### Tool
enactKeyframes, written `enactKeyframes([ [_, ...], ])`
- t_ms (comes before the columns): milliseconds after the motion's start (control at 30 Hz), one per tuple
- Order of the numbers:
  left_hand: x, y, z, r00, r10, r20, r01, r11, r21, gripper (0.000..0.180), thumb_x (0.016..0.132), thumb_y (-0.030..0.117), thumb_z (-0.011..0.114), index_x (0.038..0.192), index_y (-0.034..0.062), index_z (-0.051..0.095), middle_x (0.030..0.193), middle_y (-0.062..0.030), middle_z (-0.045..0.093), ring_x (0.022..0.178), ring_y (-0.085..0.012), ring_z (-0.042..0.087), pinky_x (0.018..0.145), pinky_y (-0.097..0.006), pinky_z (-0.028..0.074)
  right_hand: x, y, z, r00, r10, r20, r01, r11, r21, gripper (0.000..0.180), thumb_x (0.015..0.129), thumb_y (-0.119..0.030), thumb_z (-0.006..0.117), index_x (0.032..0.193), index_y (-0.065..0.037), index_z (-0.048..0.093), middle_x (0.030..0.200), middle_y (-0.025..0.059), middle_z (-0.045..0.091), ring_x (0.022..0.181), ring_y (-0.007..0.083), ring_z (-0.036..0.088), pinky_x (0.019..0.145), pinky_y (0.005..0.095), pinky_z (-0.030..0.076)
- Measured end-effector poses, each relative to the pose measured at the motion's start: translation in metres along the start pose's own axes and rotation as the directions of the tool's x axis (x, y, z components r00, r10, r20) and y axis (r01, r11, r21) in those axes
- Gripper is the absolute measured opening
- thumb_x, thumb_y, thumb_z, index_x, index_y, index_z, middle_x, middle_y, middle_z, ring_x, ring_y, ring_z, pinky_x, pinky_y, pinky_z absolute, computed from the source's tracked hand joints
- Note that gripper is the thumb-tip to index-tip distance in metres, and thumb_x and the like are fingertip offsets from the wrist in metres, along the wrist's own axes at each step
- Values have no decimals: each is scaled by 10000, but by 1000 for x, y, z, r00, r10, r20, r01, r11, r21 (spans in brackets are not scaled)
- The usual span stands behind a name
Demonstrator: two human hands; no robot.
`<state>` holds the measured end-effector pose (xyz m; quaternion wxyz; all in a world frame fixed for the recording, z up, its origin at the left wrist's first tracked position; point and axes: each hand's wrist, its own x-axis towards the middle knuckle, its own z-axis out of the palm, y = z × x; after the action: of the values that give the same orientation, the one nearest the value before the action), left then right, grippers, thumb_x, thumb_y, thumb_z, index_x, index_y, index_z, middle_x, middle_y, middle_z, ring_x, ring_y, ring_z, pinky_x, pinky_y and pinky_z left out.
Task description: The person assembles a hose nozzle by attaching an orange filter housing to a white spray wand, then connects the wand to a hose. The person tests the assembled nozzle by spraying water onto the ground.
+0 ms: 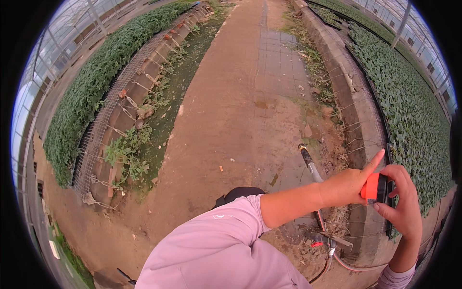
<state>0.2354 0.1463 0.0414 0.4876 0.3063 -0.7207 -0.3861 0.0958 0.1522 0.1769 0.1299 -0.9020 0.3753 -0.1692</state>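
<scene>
We see a small orange-and-black device (376, 188) held upright at about four o'clock in our view, its orange part facing left and its black part right, pinched between our left hand (347, 185) and our right hand (403, 204) above the concrete bed edge.

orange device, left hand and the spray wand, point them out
orange device (370, 188), head view, on its orange side
left hand (347, 185), head view, back of the hand
spray wand (312, 167), head view, on its grey shaft

Both hands' grip hides most of the orange-black device (374, 188); its kind perhaps unreadable.
</scene>
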Motion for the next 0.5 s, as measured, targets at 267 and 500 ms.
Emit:
enactKeyframes([
  [267, -1, 2, -7, 992, -127, 0, 127, 992, -9, 1110, 668, 164, 778, 1430, 118, -27, 1016, -186, 617, 879, -356, 623, 734, -396, 499, -2, 14, 1, 986, -138, 96, 144, 988, -60, 555, 619, -266, 741, 1091, -69, 525, 1003, 111, 561, 864, 273, 569, 730, 336, 465],
  [500, 2, -3, 17, 999, -22, -48, 25, 997, 68, 1088, 657, 188, 786, 1421, 88, 18, 981, -210, 621, 860, -362, 629, 685, -412, 512, -8, 32, 3, 981, 130, 141, -149, 980, 131, 409, 684, -270, 677, 971, -7, 551, 776, 122, 576, 676, 212, 553, 639, 307, 450],
])
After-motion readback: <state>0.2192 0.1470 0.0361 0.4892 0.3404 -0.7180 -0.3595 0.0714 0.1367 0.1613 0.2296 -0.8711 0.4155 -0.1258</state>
